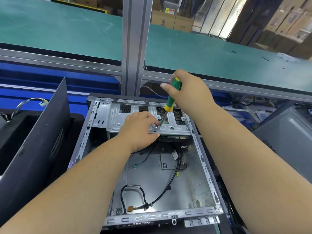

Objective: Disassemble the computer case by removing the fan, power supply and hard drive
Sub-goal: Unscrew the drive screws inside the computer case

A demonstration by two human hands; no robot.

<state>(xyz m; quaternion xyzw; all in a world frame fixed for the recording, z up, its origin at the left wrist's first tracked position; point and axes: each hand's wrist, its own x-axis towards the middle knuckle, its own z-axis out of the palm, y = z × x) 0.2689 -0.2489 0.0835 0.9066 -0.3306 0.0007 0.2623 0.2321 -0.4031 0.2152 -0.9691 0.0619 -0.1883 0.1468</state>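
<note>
Right hand [189, 92] grips green-yellow screwdriver [172, 97], tip at drive bracket [135, 115] screw just beside left hand [140, 129] fingers [154, 122], curled, pinching there. Open computer case [168, 215] below on desk.

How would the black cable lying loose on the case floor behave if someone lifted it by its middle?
The black cable already curves loosely, so it would probably droop limp and weigh little. Its orange connector end would likely dangle, and it could snag on the computer case edge.

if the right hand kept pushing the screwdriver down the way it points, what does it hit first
Probably the screw in the silver drive bracket: the right hand aims the screwdriver there, beside the left hand's fingertips. Depth is unclear.
</note>
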